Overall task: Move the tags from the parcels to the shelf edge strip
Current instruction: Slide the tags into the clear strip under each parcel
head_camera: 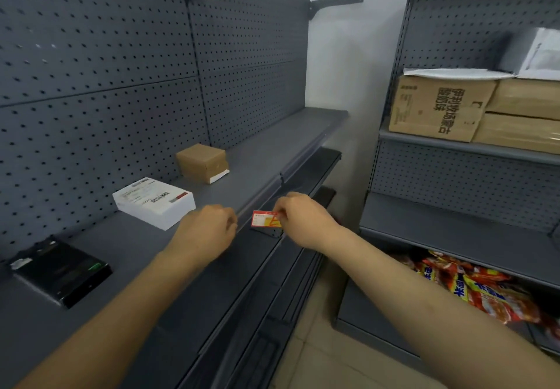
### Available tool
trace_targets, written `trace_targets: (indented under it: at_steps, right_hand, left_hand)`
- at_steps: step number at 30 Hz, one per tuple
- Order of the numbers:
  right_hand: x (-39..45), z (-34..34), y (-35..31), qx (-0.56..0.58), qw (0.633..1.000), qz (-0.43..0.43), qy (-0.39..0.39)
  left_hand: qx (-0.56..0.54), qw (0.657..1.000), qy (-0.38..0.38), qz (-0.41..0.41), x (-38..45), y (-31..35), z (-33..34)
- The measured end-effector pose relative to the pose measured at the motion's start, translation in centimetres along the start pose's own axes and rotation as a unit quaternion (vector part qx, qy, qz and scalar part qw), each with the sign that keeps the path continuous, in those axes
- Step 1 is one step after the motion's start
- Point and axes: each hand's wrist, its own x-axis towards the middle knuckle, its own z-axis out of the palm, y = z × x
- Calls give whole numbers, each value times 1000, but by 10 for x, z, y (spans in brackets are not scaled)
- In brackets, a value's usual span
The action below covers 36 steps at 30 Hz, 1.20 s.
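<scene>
**Hands at the shelf edge, one tag in the right**

Both hands reach over the front of the grey shelf [272, 143]. Right hand [298, 217] pinches one red-and-yellow tag [263, 218] by its right end between thumb and fingertips, the other fingers curled in. The tag sits upright at the edge strip [291, 173], just above a small dark bracket; whether it touches the strip cannot be told. Left hand [207, 229] hangs close beside it, to the left, with fingers curled toward the palm; it seems to hold nothing, though the fingertips are hidden behind the knuckles.

Largest first, the rest counts out so. Two shelving units with pegboard backs: the one being worked on, and a second unit [454, 228] to the right. On that second unit's upper shelf stand three brown cartons [436, 110], one with printed characters on its side, with a white sheet lying across the top. Lower down lies a heap of red-and-orange snack packs [481, 288], too jumbled to count.

On the near shelf rest three parcels, well apart in a row along the back: a black one [60, 270] nearest, a white one [154, 202] with a printed label and barcode on top, and a small brown box [202, 162] farthest away. No tag shows on any of the three.
</scene>
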Motion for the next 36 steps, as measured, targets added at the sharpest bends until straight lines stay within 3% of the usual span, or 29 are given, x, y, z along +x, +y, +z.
trace_targets:
  at_steps: [12,16,19,23,30,36]
  right_hand:
    - [104,26,69,38,987,-136,-78]
    - [127,36,70,48,975,-186,-108]
    - [141,46,58,57,963,-226,-136]
    - [159,61,35,84,950,-262,-147]
    - [170,74,5,97,923,-326,-182]
    - [172,81,2,109,904,-366,-191]
  left_hand:
    - [-2,989,-7,-148,63,10,30]
    - [14,975,1,-220,54,5,32]
    - [28,963,-34,-266,40,-5,38]
    - [55,956,-67,-281,26,-13,52]
    - [106,955,-38,-274,25,-7,60]
    - [90,942,-87,-313,25,0,68]
